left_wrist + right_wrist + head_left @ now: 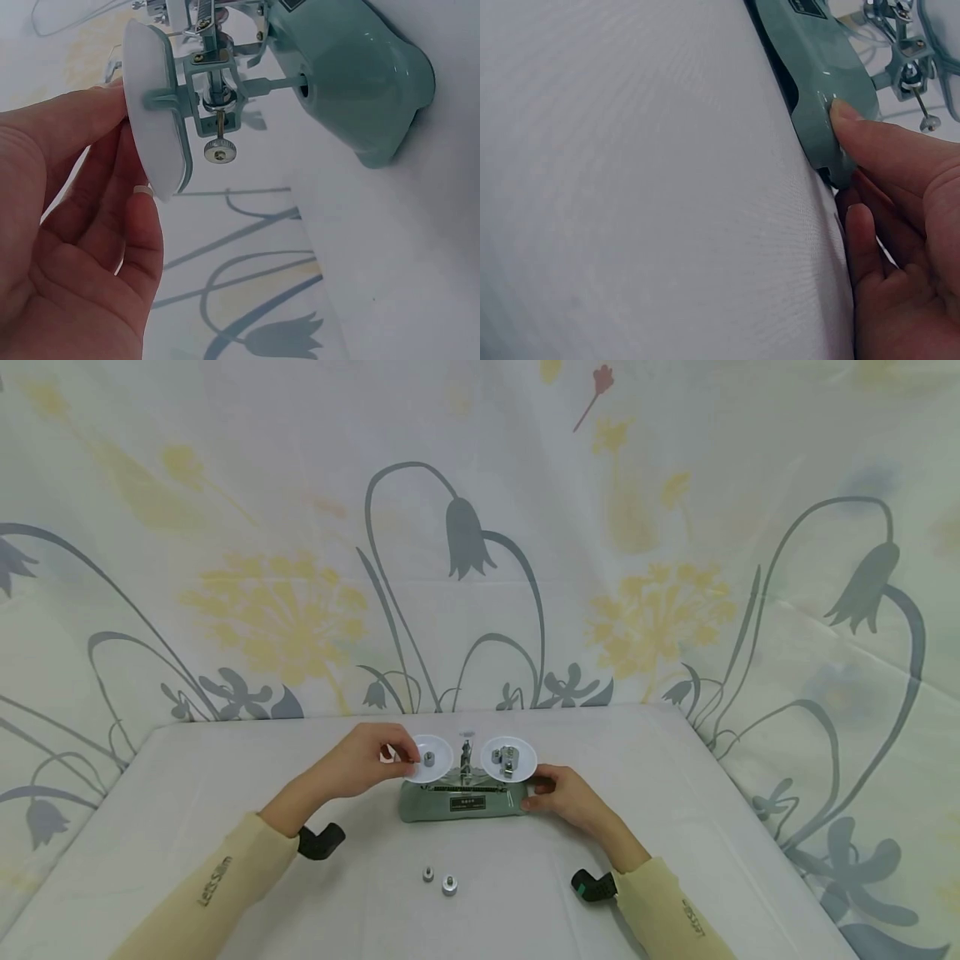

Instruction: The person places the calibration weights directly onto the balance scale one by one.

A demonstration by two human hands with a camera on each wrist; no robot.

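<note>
- Head: dimmish, soft light is spreading; faint shadow is falling on tabletop (375, 910), 7 o'clock
- Right wrist: green base (832, 64) is glinting, 1 o'clock

Showing glossy grey-green on the balance base (427, 808), bearing a black label (468, 803) with pale lettering, and repeating a greyer green on the rod (276, 84). Gleaming white on the pans (527, 761), and metallic silver on the weights (511, 754) and the round adjusting knob (220, 152). Spreading plain white over the bench (360, 902). Wearing pale cream on the sleeves (187, 918), breaking it with dark lettering, and turning black on the wrist devices (322, 842), adding a green patch on one. Carrying across the whitish backdrop (315, 460) a print of blue-grey bellflowers (466, 533), soft yellow blossom clusters (273, 614) and, higher up, a dusty red bloom (603, 379).
</note>
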